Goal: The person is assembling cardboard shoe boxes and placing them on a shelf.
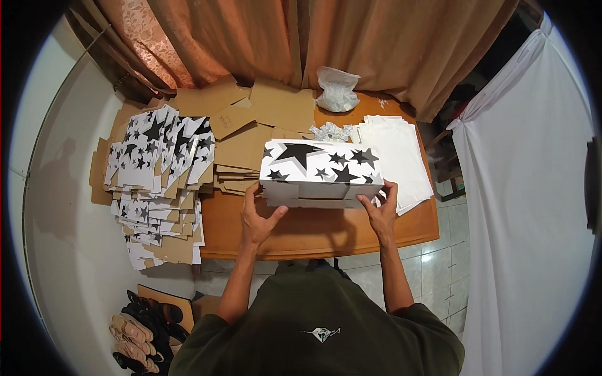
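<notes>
A white cardboard box with black stars (320, 168) is held above the wooden table (326, 232) in front of me. My left hand (257, 216) grips its near left corner, thumb stretched under the front edge. Its near right corner is gripped by my right hand (379, 207), fingers up along the side. The box looks assembled, with its front flap seam facing me.
A tall stack of flat star-printed box blanks (160, 169) lies at the left. Brown cardboard sheets (251, 135) lie behind the box. White paper sheets (398, 156) sit at the right, a clear plastic bag (337, 91) at the back. Sandals (135, 332) lie on the floor.
</notes>
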`<state>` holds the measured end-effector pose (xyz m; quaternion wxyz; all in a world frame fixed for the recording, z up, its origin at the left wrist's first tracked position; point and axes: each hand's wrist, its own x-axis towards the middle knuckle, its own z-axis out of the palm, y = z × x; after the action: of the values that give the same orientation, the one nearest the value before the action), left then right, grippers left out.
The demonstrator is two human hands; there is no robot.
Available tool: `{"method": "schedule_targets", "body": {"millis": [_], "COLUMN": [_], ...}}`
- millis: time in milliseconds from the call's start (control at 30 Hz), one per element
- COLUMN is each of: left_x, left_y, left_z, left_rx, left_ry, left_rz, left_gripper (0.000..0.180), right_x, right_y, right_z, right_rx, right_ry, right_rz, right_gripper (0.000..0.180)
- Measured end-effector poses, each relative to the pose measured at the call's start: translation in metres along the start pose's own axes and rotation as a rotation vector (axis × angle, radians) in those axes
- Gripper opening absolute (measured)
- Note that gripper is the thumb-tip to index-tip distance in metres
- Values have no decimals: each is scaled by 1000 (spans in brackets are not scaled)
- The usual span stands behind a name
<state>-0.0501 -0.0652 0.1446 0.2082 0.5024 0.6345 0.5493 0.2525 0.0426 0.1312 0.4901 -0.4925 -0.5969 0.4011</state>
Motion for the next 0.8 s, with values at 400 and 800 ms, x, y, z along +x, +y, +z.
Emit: {"method": "schedule_targets", "body": {"millis": [400,800], "left_x": [-17,-88], "left_y": [-51,-167], "left_z": [10,32], "left_rx": [-264,17], "left_ry": [-21,-189], "left_rz": [-133,-197], "left_gripper": [72,79], "right_x": [-18,-83], "right_y": [58,159], "right_z": [-7,6], "right_rx": [-63,-192], "right_ry": [-31,-167], "right_rz": [-147,127], "right_gripper": [57,45]}}
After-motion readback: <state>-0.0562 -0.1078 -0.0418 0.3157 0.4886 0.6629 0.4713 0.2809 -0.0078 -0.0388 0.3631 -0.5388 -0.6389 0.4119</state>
